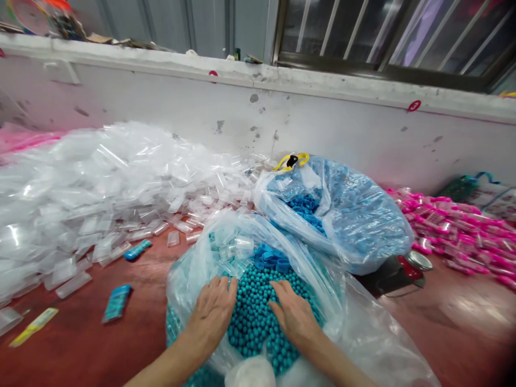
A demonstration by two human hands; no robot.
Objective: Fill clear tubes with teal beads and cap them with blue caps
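Here, near centre: an open clear plastic bag sits on the red table, filled with small teal beads.
Left hand: palm down on the bead heap, left of its middle; fingers loosely spread and slightly bent, tips pressing among the beads, gripping nothing.
Right hand: palm down on the right of the heap; fingers a little apart and flat, resting on the beads, nothing pinched.
How the beads likely handle: small, hard, round and smooth, so they should roll and slip away under a flat palm; a cupped scoop looks surer than a pinch.
How the bag likely handles: thin, soft and slack, heavy with its load; best taken by the loose rim, not the bulging wall.
Far edge of the heap: blue caps and a few clear tubes lie just beyond the fingertips.
Far right: a second bag of blue parts, touching the first.
Far left: a broad pile of clear tubes.
Right edge: pink packets, well apart.
Near left: loose blue packets on the table.
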